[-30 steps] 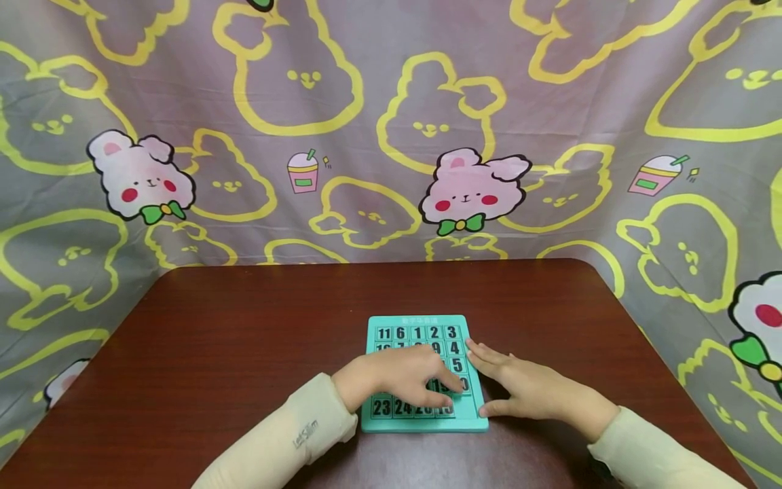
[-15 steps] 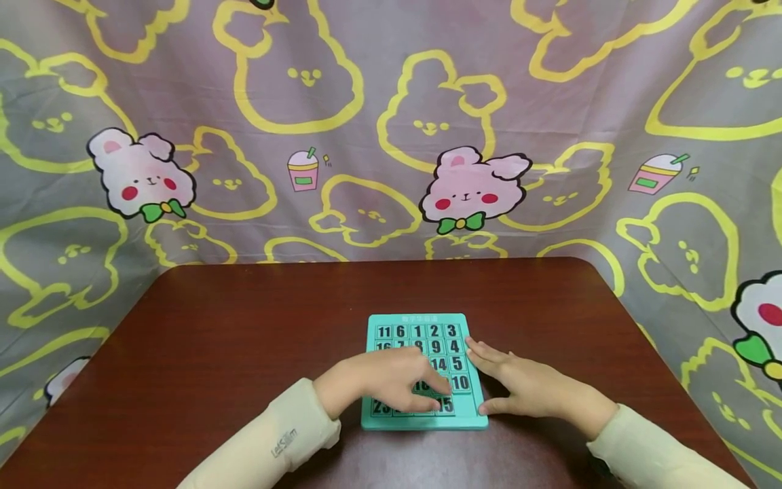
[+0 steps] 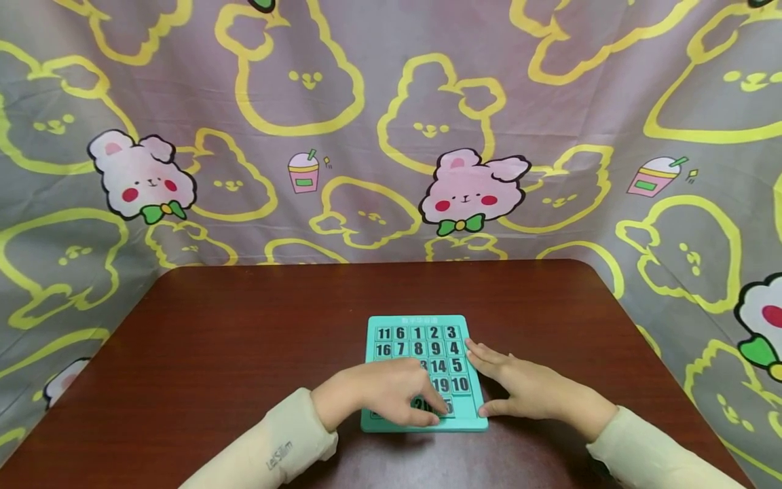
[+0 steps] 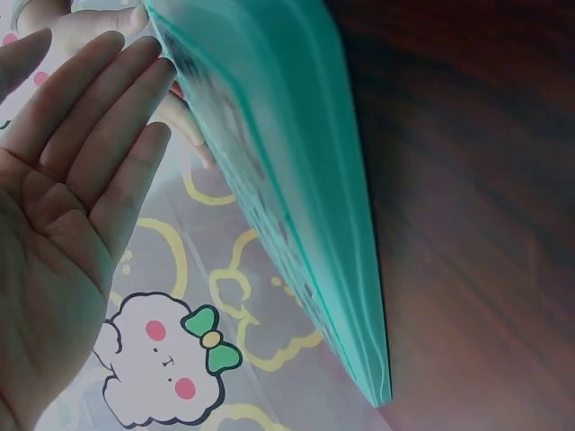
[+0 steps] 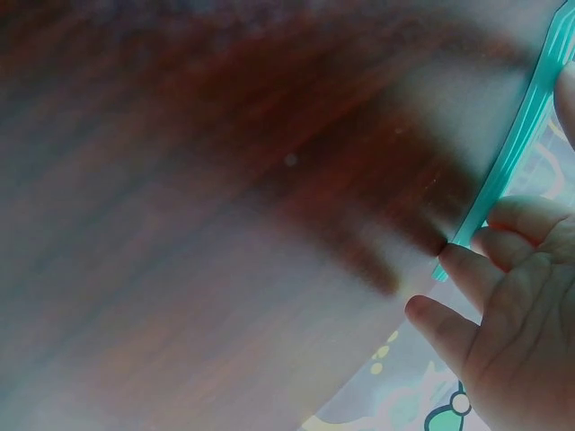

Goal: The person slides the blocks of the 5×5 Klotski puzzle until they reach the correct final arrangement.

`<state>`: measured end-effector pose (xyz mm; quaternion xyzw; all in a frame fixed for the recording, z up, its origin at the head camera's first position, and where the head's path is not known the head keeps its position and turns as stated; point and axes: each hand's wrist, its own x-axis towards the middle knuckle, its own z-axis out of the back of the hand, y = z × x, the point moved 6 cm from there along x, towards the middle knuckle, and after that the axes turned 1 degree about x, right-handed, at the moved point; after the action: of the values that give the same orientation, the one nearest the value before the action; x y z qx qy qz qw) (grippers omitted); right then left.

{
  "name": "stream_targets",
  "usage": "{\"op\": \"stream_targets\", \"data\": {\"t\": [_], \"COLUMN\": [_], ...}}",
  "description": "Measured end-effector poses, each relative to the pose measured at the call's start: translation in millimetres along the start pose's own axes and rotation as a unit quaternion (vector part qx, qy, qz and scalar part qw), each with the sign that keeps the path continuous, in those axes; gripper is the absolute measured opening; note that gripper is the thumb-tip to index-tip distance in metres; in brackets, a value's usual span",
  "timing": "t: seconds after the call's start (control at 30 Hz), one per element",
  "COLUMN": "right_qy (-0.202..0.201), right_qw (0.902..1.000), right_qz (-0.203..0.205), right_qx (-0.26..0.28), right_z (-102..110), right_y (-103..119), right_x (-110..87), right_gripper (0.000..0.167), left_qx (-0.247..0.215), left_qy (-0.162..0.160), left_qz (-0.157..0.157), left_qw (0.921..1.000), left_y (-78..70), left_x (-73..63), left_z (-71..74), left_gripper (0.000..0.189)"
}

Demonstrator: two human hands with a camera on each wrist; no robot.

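A turquoise number sliding puzzle (image 3: 449,319) lies flat on the table, its black-numbered tiles in rows. One vacant slot shows at its lower right corner. My left hand (image 3: 391,392) reaches over the lower left tiles and hides several of them. Its index fingertip is on the 15 tile (image 3: 451,407), with the thumb just below. Along the right edge my right hand (image 3: 531,388) rests its fingertips and thumb against the frame. The left wrist view has the left palm (image 4: 54,233) beside the puzzle's side. In the right wrist view, right-hand fingers (image 5: 472,274) touch the turquoise edge.
The dark reddish-brown table (image 3: 256,326) has rounded far corners. Behind it and at both sides hangs a grey curtain (image 3: 360,156) printed with yellow outlines and bunny faces.
My left hand has shifted left, then toward the near edge, its index fingertip going from near the 10 tile to the 15. My right hand stays at the edge. No tile visibly moves.
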<state>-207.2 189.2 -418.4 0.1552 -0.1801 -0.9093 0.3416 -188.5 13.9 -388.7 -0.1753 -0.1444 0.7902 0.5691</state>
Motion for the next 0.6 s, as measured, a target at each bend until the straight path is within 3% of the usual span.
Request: {"op": "stream_targets", "data": {"t": [0.6], "right_qy": [0.0], "right_qw": [1.0], "right_qz": [0.005], "right_qx": [-0.002], "right_z": [0], "right_y": [-1], "right_x": [-0.8], "right_gripper": [0.093], "left_qx": [0.018], "left_qy": [0.026], "left_qz": [-0.014], "left_qw": [0.9994], "left_y": [-6.4], "left_x": [20.7], "left_z": [-3.2], "left_gripper": [0.035]}}
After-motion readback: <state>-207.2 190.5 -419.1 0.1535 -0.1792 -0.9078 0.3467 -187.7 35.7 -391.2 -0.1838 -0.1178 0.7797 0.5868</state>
